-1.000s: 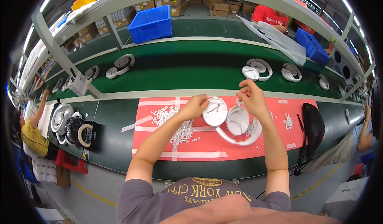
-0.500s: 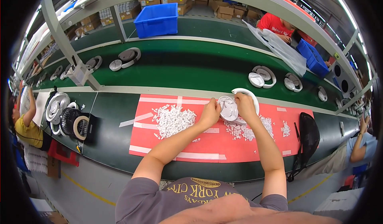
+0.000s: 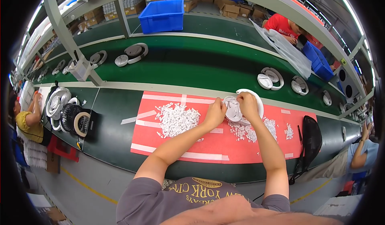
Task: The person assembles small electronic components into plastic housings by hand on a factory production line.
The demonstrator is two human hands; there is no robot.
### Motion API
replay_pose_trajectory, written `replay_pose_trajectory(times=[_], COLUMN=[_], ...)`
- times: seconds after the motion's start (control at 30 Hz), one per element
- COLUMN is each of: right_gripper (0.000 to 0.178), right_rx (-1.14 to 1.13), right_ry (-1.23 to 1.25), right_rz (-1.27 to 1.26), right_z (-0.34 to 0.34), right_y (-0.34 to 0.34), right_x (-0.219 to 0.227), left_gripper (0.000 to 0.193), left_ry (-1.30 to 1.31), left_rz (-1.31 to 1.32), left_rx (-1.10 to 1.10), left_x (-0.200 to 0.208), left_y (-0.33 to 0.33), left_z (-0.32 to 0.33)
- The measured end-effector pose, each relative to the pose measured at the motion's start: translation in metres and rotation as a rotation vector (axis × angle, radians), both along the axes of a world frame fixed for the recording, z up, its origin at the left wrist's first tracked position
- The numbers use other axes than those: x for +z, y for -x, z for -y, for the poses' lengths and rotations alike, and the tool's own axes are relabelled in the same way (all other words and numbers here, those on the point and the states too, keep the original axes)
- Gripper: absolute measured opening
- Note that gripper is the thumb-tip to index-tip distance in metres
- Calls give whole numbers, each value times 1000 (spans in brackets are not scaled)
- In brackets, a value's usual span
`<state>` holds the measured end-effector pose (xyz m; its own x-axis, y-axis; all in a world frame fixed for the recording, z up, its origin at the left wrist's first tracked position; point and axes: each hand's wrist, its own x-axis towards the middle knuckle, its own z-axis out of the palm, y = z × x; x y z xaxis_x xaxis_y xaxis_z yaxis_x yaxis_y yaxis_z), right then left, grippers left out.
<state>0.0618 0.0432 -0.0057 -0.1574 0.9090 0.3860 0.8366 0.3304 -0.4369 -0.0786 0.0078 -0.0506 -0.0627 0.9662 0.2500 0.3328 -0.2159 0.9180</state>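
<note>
1 white headphone cup sits between the 2 hands.

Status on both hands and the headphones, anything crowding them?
Left grip at ear cup's left edge. Right grip over white headphones, fingertip contact unclear. Loose white parts heaped close by on red mat.

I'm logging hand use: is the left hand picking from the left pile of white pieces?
No, the left hand is at the white headphones, right of that pile.
</note>
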Motion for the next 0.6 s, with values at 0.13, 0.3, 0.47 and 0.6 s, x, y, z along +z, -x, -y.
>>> replay_pose_trajectory(times=[0.13,0.3,0.47,0.6], right_gripper=[6,6,8,13], right_rx=[-6,8,-12,63], right_ry=[120,-103,-114,8], right_rz=[-100,-96,-186,-56], right_z=[3,1,4,-7], right_y=[4,9,16,8], right_x=[0,-21,-23,-20], left_gripper=[17,17,16,16], left_ry=[-8,9,17,-18], left_rz=[-10,-8,-24,-33], left_rx=[0,11,9,-11], left_x=[-3,-6,-6,-2], left_y=[4,4,8,5], left_z=[-3,-5,-4,0])
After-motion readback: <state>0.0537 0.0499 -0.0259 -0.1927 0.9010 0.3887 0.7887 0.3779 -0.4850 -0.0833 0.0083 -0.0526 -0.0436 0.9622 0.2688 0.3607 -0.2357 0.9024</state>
